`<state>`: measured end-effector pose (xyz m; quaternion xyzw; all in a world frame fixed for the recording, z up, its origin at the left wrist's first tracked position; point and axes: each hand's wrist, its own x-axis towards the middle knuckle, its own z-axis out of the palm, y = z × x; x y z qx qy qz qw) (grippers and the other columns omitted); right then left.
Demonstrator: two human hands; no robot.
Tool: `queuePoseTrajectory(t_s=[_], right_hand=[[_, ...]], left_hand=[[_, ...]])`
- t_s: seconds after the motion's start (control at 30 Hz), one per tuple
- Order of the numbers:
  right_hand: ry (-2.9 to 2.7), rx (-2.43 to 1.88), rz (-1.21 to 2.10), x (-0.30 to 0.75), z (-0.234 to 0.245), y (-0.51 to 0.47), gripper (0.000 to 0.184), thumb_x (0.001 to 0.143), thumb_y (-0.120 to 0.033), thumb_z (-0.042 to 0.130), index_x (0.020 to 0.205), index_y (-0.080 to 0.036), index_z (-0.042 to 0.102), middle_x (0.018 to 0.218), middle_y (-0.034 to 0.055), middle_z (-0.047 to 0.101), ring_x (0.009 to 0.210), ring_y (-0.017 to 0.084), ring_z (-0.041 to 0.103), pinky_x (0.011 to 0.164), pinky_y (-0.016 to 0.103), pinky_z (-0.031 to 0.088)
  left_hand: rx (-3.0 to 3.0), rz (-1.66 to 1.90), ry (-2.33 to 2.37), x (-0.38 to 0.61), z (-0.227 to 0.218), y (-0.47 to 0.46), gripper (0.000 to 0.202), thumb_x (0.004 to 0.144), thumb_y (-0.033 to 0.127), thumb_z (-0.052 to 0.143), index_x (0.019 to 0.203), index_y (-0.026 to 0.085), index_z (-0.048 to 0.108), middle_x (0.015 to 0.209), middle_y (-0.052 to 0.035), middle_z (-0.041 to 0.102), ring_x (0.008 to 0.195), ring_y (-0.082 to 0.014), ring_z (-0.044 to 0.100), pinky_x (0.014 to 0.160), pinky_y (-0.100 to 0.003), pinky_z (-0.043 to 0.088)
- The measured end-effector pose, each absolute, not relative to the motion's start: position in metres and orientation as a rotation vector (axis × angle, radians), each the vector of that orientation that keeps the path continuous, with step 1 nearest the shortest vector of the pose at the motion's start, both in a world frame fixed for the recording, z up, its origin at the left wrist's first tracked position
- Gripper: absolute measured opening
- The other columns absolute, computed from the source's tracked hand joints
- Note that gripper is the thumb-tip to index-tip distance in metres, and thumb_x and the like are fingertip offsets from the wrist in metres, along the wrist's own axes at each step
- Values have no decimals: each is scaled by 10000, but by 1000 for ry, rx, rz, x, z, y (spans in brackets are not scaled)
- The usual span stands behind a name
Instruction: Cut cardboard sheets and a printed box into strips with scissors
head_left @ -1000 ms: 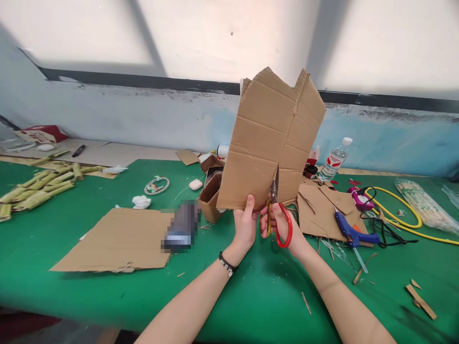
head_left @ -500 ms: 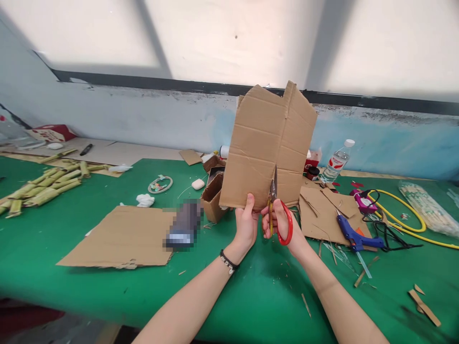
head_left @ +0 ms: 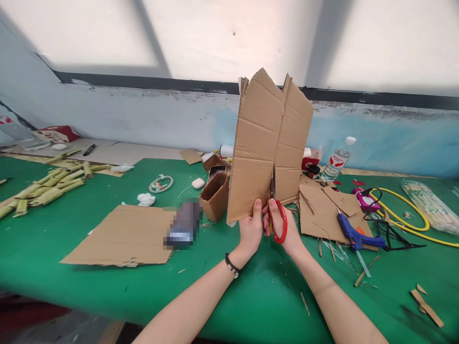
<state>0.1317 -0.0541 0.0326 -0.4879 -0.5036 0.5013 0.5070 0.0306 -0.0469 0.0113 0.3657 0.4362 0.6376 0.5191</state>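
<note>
A creased sheet of brown cardboard (head_left: 256,143) stands upright before me, split by a cut running up from its lower edge. My left hand (head_left: 251,229) grips that lower edge left of the cut, thumb on the near face. In my right hand (head_left: 287,232) are scissors (head_left: 283,222) with red-rimmed handles; their blades sit inside the cut and are partly hidden by the cardboard. Both hands are close together, almost touching. Behind the sheet's left side stands a small open cardboard box (head_left: 214,198).
A flat cardboard piece (head_left: 118,234) and a blurred-out dark object (head_left: 183,224) lie left. On the right are a blue glue gun (head_left: 353,234), cardboard scraps (head_left: 315,217), a yellow hose (head_left: 405,203) and a water bottle (head_left: 339,160). Cut green stalks (head_left: 46,186) lie far left.
The cardboard has turned, its left part angling away from the right part, and its lower left corner has shifted right and down. The scissor handles have drawn closer together.
</note>
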Motion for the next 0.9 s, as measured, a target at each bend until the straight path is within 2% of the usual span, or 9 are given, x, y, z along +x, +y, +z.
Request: queuePoseTrajectory(t_s=[0.13,0.23,0.3,0.47,0.6,0.7,0.8,0.9], right_hand=[[-1258,-1149,1251,134,35,-55,784,976,-1000,458,962,-256,702,619,9,685,480,201,594,527,358,489],[-1288,-1101,1319,135,38,-56,838,951,-1042,413,966,-259,709,595,1,658,522,215,617,548,353,475],[-1299,-1071,1359,136,37,-57,853,951,-1049,393,958,-257,710,587,-2,646,549,221,630,564,352,468],[-1340,-1144,1280,135,37,-59,817,979,-1023,390,881,-273,697,590,11,650,578,237,636,613,372,505],[-1348,-1295,1111,135,41,-63,700,1009,-959,479,829,-303,648,570,7,644,546,240,618,579,363,486],[-1368,-1378,1043,135,41,-63,650,1018,-925,515,796,-318,583,563,7,637,528,246,607,548,355,461],[-1390,-1448,971,134,38,-61,629,1029,-908,505,804,-324,563,607,18,665,565,261,622,562,351,464],[-1415,-1481,854,131,33,-59,616,1052,-878,480,807,-319,567,703,43,705,644,271,629,617,343,457]], left_hand=[[905,1495,1202,33,13,-50,635,938,845,728,724,248,763,447,-24,558,506,-270,653,476,-361,552],[931,1429,1235,33,14,-48,770,925,918,663,522,263,618,411,-32,510,391,-219,541,420,-358,506],[932,1403,1224,32,13,-47,815,939,925,633,457,274,539,392,-34,487,360,-198,501,401,-347,484],[962,1459,1249,34,8,-47,802,975,861,653,431,294,494,375,-28,475,363,-193,486,411,-324,439],[1032,1429,1324,35,5,-49,816,1014,824,629,413,292,488,399,-46,502,393,-204,509,464,-335,448],[1030,1372,1413,34,2,-50,769,1015,796,654,446,288,556,437,-64,549,478,-252,604,510,-347,476],[978,1413,1418,33,-4,-49,617,984,726,752,559,283,691,495,-75,617,649,-333,733,593,-375,546],[957,1490,1358,30,-9,-48,456,952,654,825,693,281,787,538,-72,657,807,-385,800,674,-401,601]])
